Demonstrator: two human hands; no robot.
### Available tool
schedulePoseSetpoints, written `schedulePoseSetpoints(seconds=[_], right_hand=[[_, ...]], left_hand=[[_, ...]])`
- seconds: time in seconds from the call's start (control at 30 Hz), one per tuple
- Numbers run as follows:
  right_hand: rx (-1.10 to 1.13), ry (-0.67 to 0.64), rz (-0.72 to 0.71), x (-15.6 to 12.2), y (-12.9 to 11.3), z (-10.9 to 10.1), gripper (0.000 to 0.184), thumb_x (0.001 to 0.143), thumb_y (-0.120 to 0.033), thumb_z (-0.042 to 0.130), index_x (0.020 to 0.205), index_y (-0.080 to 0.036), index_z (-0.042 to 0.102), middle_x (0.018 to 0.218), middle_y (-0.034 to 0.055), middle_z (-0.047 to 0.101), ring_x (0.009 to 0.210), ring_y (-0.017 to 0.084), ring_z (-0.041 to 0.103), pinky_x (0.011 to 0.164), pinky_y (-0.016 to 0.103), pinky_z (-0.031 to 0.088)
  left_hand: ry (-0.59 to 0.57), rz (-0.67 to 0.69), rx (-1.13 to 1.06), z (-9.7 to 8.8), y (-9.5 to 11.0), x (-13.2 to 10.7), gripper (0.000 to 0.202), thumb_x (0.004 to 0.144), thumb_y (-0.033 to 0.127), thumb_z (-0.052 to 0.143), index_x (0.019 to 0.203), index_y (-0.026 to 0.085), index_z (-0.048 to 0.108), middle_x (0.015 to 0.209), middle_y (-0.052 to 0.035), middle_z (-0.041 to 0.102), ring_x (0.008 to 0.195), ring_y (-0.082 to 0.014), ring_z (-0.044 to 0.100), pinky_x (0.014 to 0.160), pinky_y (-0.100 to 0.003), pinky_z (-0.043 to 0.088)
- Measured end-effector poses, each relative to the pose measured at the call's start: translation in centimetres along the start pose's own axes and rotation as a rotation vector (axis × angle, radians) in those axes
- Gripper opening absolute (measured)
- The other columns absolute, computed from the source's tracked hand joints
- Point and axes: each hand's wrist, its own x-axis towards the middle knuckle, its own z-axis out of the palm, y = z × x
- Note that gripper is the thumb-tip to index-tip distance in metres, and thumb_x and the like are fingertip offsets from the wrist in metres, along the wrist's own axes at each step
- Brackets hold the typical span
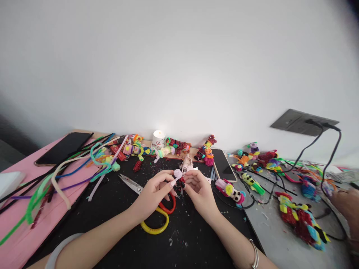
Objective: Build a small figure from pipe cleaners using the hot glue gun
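Left hand [153, 193] and right hand [199, 191] together over black mat [112, 224], near centre, fingertips of both pinched on small pipe-cleaner figure [177, 173], lilac loop on top, scissors [134, 184] lying under left hand, phone [223, 165] just right.

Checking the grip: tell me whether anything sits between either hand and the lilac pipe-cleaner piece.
Nothing visible does. The left hand and right hand both pinch the lilac pipe-cleaner piece directly; the scissors lie beneath the left hand, not between.
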Motion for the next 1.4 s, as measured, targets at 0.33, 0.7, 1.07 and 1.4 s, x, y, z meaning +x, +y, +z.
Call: schedulePoseSetpoints(seconds=[0.33, 0.7, 1.07, 1.4], right_hand=[[0.265, -0.082, 0.071, 0.43, -0.23, -0.38, 0.028, 0.074, -0.024, 0.073, 0.092, -0.023, 0.052, 0.083, -0.0003, 0.065, 0.077, 0.013, 0.063, 0.071, 0.026, 0.050], [0.459, -0.155, 0.201, 0.61, -0.70, -0.40, 0.031, 0.070, -0.023, 0.078, 0.081, -0.021, 0.049, 0.076, -0.0028, 0.067, 0.071, 0.012, 0.064, 0.063, 0.024, 0.053], [0.420, -0.169, 0.186, 0.57, -0.32, -0.51, 0.030, 0.073, -0.023, 0.076, 0.083, -0.021, 0.048, 0.078, -0.0017, 0.066, 0.070, 0.012, 0.062, 0.063, 0.024, 0.051], [0.288, -0.150, 0.126, 0.56, -0.22, -0.33, 0.026, 0.075, -0.024, 0.071, 0.087, -0.022, 0.049, 0.077, -0.0018, 0.060, 0.067, 0.011, 0.057, 0.059, 0.023, 0.048]], left_hand=[[-0.053, -0.005, -0.091, -0.16, 0.13, -0.09, 0.017, 0.082, 0.032, 0.061, 0.081, 0.015, 0.065, 0.125, -0.0094, 0.055, 0.076, -0.0138, 0.063, 0.060, -0.023, 0.051], [-0.073, -0.045, -0.150, -0.14, 0.22, -0.02, 0.022, 0.077, 0.037, 0.066, 0.077, 0.014, 0.066, 0.068, -0.0029, 0.066, 0.063, -0.0130, 0.059, 0.056, -0.022, 0.049], [-0.052, -0.032, -0.152, -0.27, -0.27, 0.07, 0.015, 0.078, 0.029, 0.066, 0.074, 0.015, 0.070, 0.076, -0.0026, 0.066, 0.069, -0.0121, 0.057, 0.065, -0.021, 0.047], [-0.080, 0.003, -0.125, -0.23, -0.03, 0.16, 0.016, 0.079, 0.028, 0.065, 0.072, 0.015, 0.070, 0.087, -0.0054, 0.068, 0.090, -0.0194, 0.060, 0.085, -0.029, 0.045]])
